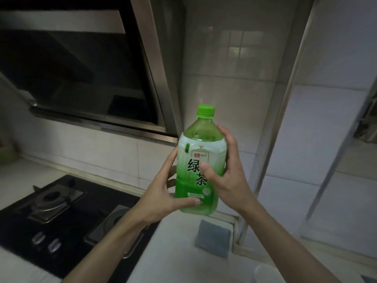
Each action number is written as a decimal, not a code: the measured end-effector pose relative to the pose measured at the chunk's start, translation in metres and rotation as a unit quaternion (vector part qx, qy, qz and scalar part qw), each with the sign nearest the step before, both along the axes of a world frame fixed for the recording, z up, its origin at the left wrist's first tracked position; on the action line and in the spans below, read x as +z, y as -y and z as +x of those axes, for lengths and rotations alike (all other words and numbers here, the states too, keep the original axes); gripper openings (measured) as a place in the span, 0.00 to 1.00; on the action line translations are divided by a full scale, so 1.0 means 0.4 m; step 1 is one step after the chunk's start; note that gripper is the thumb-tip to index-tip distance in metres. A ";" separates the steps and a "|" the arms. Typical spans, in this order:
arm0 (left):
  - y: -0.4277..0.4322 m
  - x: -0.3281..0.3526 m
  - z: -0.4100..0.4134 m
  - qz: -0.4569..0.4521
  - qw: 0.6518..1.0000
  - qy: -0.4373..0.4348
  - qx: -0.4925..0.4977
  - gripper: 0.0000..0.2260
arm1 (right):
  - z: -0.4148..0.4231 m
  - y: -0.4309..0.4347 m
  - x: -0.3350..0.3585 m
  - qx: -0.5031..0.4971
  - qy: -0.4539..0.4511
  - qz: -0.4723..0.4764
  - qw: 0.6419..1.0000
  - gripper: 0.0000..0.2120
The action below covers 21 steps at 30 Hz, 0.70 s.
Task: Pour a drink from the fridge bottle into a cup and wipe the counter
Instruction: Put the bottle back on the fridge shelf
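A large green tea bottle [201,158] with a green cap is held upright in the air above the white counter [175,248]. My left hand [163,188] grips its lower left side, thumb across the front near the base. My right hand [226,172] grips the right side, thumb pressed on the label and fingers wrapped behind. The cap is on. A grey-blue cloth [213,238] lies on the counter below the bottle. A pale round object, possibly a cup [267,273], shows at the bottom edge.
A black gas hob [61,217] with two burners fills the lower left. A steel range hood [81,68] hangs above it. Tiled wall stands behind, and a metal frame post [273,123] runs down the right.
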<state>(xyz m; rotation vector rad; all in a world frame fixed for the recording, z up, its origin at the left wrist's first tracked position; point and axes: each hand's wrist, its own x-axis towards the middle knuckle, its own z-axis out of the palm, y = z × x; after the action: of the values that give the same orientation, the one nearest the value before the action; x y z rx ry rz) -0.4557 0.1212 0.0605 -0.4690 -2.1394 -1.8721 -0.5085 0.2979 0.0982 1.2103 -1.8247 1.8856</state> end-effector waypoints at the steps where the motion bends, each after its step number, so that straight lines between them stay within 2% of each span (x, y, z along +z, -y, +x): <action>1: -0.003 0.005 0.003 0.001 1.000 0.002 0.014 0.51 | -0.004 0.001 0.006 0.009 0.001 0.003 1.000 0.35; 12: 0.102 0.029 0.163 0.033 0.983 0.020 0.182 0.49 | 0.020 0.159 0.054 0.176 0.062 0.069 0.980 0.35; 21: 0.312 0.075 0.438 0.017 0.956 0.005 0.291 0.49 | 0.197 0.433 0.118 0.286 0.035 0.108 0.951 0.35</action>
<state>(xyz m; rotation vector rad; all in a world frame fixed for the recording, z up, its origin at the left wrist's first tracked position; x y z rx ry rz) -0.2804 -0.0035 0.0905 0.1723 -1.9558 -1.5616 -0.4297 0.1247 0.1453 1.9446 -1.8952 2.0588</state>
